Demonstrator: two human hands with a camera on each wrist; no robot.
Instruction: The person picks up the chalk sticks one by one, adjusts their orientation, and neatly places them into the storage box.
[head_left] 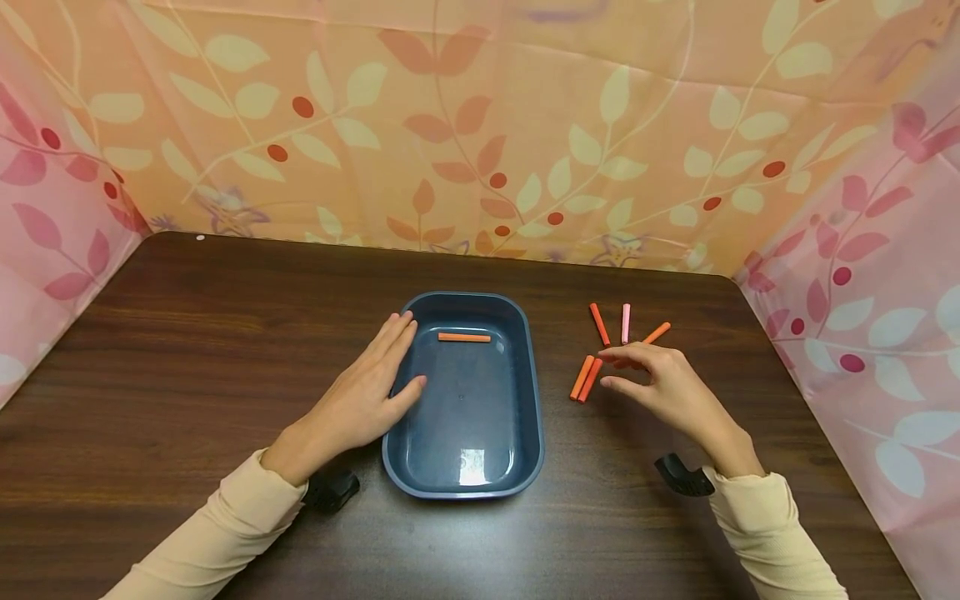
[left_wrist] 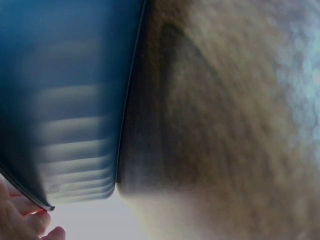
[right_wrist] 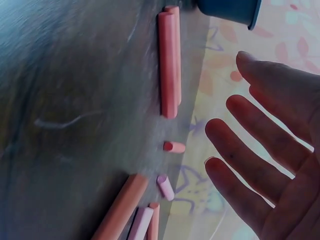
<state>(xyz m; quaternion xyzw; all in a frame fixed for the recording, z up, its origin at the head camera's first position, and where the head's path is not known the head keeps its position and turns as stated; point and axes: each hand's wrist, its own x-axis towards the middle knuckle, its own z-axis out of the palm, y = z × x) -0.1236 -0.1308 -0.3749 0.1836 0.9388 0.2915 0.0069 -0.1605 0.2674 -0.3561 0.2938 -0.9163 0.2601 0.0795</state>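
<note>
My left hand (head_left: 360, 400) rests along the left rim of a dark blue plastic tray (head_left: 534, 400), its fingers fairly straight. In the left wrist view, its fingertips (left_wrist: 37, 222) touch the tray's edge. Inside the tray, near the far end, lies one orange crayon-like stick (head_left: 464, 337). My right hand (head_left: 667, 387) hovers over the table with thumb and fingers apart and nothing between them. Just left of its fingertips lie an orange stick (head_left: 582, 377) and a red-orange stick (head_left: 590, 381), side by side. The right wrist view shows the pair as many-sided sticks (right_wrist: 168, 65).
Beyond the right hand are a red stick (head_left: 599, 324), a pink stick (head_left: 626, 323) and an orange stick (head_left: 657, 332); the hand partly covers others. The dark wood table (head_left: 225, 333) is bounded by a patterned curtain (head_left: 465, 125) at the back and sides.
</note>
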